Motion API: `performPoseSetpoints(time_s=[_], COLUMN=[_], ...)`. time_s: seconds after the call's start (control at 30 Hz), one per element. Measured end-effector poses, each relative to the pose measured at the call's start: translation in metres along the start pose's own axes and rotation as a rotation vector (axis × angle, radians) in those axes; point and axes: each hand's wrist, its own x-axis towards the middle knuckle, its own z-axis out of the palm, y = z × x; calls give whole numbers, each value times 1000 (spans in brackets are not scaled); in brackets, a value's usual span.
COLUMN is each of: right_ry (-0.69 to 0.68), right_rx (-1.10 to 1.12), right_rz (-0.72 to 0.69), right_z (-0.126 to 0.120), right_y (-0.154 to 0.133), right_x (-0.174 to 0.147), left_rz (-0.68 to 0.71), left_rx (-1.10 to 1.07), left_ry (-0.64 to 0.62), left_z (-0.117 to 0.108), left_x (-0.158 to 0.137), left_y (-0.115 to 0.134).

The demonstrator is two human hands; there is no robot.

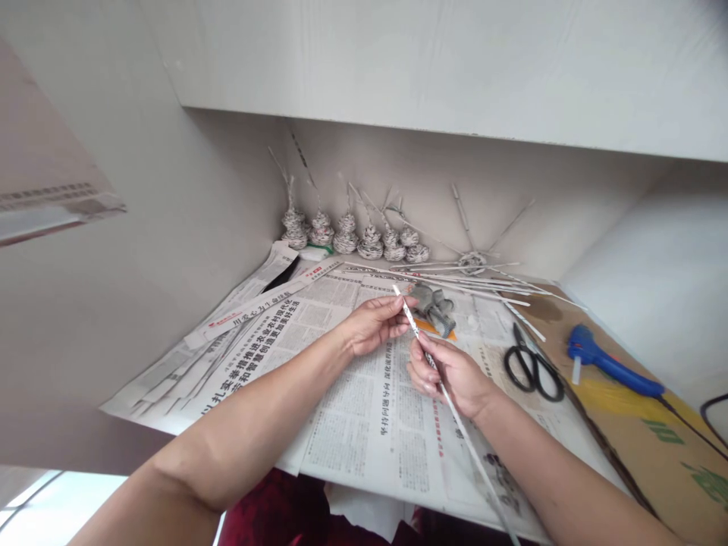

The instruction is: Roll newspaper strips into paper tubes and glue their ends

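Observation:
A long thin rolled-paper stick (462, 431), white with dark print, slants from the middle of the table down toward the front edge. My left hand (380, 322) pinches it near its upper end, fingers curled. Just below, my right hand (449, 371) closes around the same stick with thumb and fingers. Behind the hands lies a greyish-green bundle (435, 307), perhaps cloth or ribbon, on something orange. Newspaper sheets (353, 425) cover the table under both hands.
Several woven paper gourds (345, 233) line the back wall. Loose paper sticks (455, 282) and a small woven ring with spokes (472, 262) lie nearby. Black-handled scissors (533, 371) and a blue glue gun (617, 368) on cardboard (654, 470) are at right. Paper strips (239, 318) lie left.

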Motion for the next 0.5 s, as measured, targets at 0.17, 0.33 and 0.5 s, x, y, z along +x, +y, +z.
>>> performPoseSetpoints(time_s=[0.17,0.33,0.5], right_ry=[-2,165,287], right_rx=[63,-267,-500], right_rz=[31,-36,-136], right_z=[-1,0,-1], right_y=[-2,4,7], right_x=[0,1,2], left_rz=[-13,-13,-4], left_rx=[5,35,38], left_ry=[-29,15,78], left_z=[1,-3,-4], left_x=[-1,1,3], left_y=[0,-1,-1])
